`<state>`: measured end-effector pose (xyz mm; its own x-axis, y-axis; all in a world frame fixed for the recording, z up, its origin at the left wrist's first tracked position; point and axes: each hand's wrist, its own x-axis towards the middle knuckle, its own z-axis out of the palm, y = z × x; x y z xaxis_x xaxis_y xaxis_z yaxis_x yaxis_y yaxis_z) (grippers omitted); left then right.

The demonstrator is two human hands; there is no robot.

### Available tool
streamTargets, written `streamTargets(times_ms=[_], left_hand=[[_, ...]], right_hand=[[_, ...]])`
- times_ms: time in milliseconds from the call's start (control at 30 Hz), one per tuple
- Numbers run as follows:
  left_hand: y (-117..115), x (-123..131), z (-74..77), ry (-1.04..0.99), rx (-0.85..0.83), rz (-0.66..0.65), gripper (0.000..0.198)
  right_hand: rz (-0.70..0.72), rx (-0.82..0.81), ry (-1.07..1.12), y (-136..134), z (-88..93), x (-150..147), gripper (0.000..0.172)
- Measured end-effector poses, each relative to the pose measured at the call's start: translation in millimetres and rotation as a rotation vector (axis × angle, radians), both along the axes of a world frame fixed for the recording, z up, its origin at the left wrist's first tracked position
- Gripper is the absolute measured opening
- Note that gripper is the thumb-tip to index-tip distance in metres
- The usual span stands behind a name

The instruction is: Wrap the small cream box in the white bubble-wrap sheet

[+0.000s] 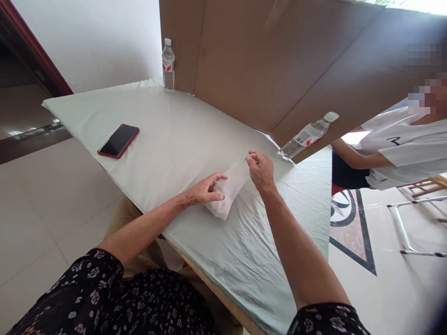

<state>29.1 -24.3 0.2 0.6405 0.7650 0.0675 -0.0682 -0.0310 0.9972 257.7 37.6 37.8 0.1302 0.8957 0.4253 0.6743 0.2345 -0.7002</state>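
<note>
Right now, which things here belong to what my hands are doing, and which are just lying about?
In use:
thin white bag or sheet
left hand, thumb and fingers spread over it
right hand, apparently pinching its upper end

Lying about:
red-edged phone
upright bottle
tilted bottle by the brown panel

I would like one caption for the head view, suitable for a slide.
Left hand and right hand at a crumpled white sheet on a cloth-covered table, with a phone farther left.
</note>
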Motion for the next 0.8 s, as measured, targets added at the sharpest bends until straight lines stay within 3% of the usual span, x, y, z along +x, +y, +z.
streamTargets(times_ms=[167, 300, 433, 533, 633, 733, 800], left_hand=[[5, 2, -5.9, -0.091, -0.196, 0.01, 0.073], [8, 3, -8.3, -0.15, -0.254, 0.061, 0.073], [9, 2, -9.2, -0.169, -0.231, 0.056, 0.071], [9, 1, -10.6, -0.146, -0.192, 0.049, 0.069], [8, 1, -10.7, -0.017, -0.026, 0.135, 0.06], [4, 1, -9.4, 0.207, 0.336, 0.391, 0.047], [1, 2, -9.2, 0.283, 0.513, 0.455, 0.042]], right_hand=[[-0.074, 0.0, 0.079, 3, 6.3, 1, 0.022], [-0.097, -0.054, 0.271, -41, 9.4, -5, 0.034], [-0.019, -0.237, -0.007, -91, 7.7, -22, 0.04], [-0.01, -0.311, -0.093, -104, -1.0, -31, 0.03], [-0.024, -0.286, 0.089, -99, -15.4, -24, 0.02], [-0.044, -0.274, 0.406, -93, -30.4, -10, 0.021], [-0.027, -0.283, 0.547, -91, -38.0, -4, 0.023]])
